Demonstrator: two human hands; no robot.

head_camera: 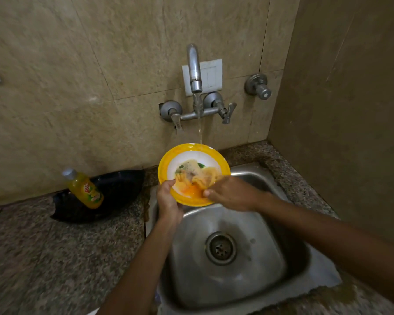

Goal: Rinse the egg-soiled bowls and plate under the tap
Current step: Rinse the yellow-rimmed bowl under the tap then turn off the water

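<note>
We note the bowl held tilted over the sink's far edge, under the tap's stream. Left hand grips its near-left rim. Right hand reaches inside; fingers blurred, state undetermined.

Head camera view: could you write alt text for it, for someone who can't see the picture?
A person's left hand holds a yellow-rimmed plate smeared with egg under a running tap over a steel sink, while the right hand rubs the plate's inside. On the speckled counter to the left, a yellow bottle stands by a dark dish.
</note>
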